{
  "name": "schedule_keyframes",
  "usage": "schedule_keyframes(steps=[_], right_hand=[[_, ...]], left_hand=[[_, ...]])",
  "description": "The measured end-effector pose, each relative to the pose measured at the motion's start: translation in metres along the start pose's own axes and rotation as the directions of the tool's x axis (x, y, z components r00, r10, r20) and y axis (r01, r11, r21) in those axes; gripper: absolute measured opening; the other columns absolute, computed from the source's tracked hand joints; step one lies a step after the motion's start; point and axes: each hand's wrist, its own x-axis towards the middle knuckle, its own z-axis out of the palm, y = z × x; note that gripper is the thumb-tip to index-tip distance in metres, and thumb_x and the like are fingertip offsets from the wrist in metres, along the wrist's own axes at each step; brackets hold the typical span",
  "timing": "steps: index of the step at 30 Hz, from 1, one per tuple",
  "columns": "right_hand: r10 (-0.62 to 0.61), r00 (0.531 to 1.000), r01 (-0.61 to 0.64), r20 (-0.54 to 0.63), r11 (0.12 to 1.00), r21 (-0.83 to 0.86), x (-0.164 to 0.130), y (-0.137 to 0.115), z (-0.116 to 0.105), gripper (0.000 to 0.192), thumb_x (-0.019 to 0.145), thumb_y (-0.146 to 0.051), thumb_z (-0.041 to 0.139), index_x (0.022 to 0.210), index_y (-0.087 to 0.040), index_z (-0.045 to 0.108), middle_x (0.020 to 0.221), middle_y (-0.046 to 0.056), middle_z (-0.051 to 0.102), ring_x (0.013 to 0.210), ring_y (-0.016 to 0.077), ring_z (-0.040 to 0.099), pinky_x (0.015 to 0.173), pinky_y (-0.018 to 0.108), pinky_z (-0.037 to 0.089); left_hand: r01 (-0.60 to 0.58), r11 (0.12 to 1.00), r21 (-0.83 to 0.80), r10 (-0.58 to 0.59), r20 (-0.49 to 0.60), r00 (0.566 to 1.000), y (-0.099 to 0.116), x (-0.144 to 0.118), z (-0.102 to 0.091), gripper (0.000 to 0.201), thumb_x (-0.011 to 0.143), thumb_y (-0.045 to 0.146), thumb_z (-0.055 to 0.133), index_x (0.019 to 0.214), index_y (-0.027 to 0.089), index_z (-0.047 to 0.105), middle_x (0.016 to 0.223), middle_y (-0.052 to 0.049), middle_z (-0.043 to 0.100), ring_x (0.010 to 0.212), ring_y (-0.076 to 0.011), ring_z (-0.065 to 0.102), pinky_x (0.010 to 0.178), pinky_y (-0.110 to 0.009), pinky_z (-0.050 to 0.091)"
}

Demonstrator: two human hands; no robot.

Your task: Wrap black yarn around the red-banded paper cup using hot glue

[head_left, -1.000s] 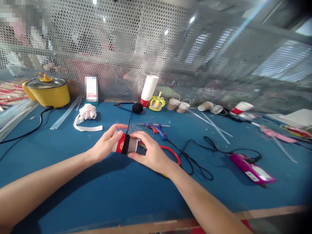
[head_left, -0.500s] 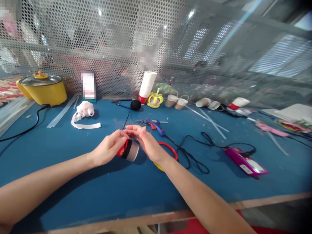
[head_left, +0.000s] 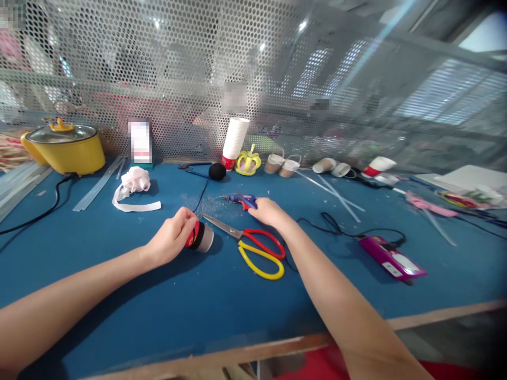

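My left hand (head_left: 171,237) is closed around a small red paper cup (head_left: 205,238) with a black band wrapped about it. The cup lies tilted, its pale end facing right. A black cord (head_left: 202,195) runs from near my left fingers back to a black ball of cord (head_left: 217,171). Over on the right, my right hand (head_left: 269,212) is wrapped round the handle of a blue glue gun (head_left: 242,199) with a red trigger; its nozzle points left. Scissors (head_left: 259,248) with one red and one yellow handle lie between my hands, blades slightly apart.
A purple power strip (head_left: 392,257) with cables lies to the right. Along the mesh panel (head_left: 178,79) stand a yellow pot (head_left: 67,150), a phone (head_left: 140,142), stacked paper cups (head_left: 235,140), a yellow crown-like craft (head_left: 248,162) and small baskets (head_left: 274,163). White ribbon (head_left: 135,181) lies at left.
My right hand has left the cup, moved right and closed on the glue gun's handle. The scissors are now uncovered. My left hand still holds the cup, slightly further left.
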Motion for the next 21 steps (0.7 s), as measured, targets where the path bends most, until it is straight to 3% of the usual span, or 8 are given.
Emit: schedule_keyframes(steps=[4, 9, 11, 14, 21], right_hand=[[0.042, 0.999, -0.042, 0.004, 0.999, -0.003, 0.002, 0.001, 0.016, 0.02, 0.057, -0.006, 0.065, 0.076, -0.01, 0.063, 0.094, 0.02, 0.066, 0.102, 0.0316, 0.057, 0.085, 0.035, 0.042], [-0.001, 1.0, 0.001, -0.003, 0.988, 0.153, -0.017, -0.006, -0.007, 0.037, 0.068, -0.013, 0.059, 0.105, -0.011, 0.053, 0.101, 0.013, 0.064, 0.08, 0.0193, 0.064, 0.066, 0.028, 0.049], [-0.069, 0.996, 0.052, 0.055, 0.961, 0.272, -0.033, -0.013, -0.022, 0.029, 0.073, -0.02, 0.058, 0.101, -0.014, 0.053, 0.088, 0.007, 0.066, 0.064, 0.013, 0.062, 0.058, 0.023, 0.05], [-0.217, 0.941, 0.047, 0.259, 0.843, 0.536, -0.062, -0.025, -0.039, 0.016, 0.074, -0.028, 0.06, 0.078, -0.013, 0.056, 0.06, 0.002, 0.06, 0.049, 0.0107, 0.057, 0.049, 0.022, 0.047], [-0.332, 0.853, 0.088, 0.402, 0.852, 0.517, -0.107, -0.045, -0.041, 0.016, 0.075, -0.027, 0.056, 0.083, -0.012, 0.059, 0.056, 0.0, 0.061, 0.042, 0.0082, 0.052, 0.044, 0.021, 0.044]], left_hand=[[-0.016, 0.998, 0.053, 0.017, -0.019, 1.0, -0.001, 0.001, -0.001, 0.021, 0.089, 0.034, 0.031, 0.084, 0.018, 0.044, 0.063, 0.003, 0.051, 0.057, -0.0103, 0.048, 0.057, -0.023, 0.038], [-0.001, 0.999, 0.053, 0.002, -0.024, 1.0, 0.001, 0.001, -0.004, 0.02, 0.089, 0.034, 0.031, 0.085, 0.019, 0.043, 0.057, 0.004, 0.051, 0.053, -0.0109, 0.049, 0.055, -0.023, 0.038], [0.017, 0.999, 0.05, -0.016, -0.025, 1.0, 0.002, 0.003, -0.005, 0.019, 0.088, 0.034, 0.032, 0.084, 0.019, 0.043, 0.057, 0.004, 0.051, 0.053, -0.0109, 0.049, 0.054, -0.023, 0.038], [0.056, 0.997, 0.047, -0.054, -0.05, 0.997, 0.004, 0.005, -0.006, 0.019, 0.087, 0.033, 0.034, 0.08, 0.019, 0.044, 0.059, 0.003, 0.052, 0.055, -0.0111, 0.049, 0.054, -0.023, 0.038], [0.082, 0.995, 0.059, -0.079, -0.053, 0.995, 0.007, 0.006, -0.006, 0.02, 0.087, 0.034, 0.034, 0.079, 0.019, 0.044, 0.061, 0.003, 0.052, 0.057, -0.0119, 0.049, 0.056, -0.023, 0.038]])
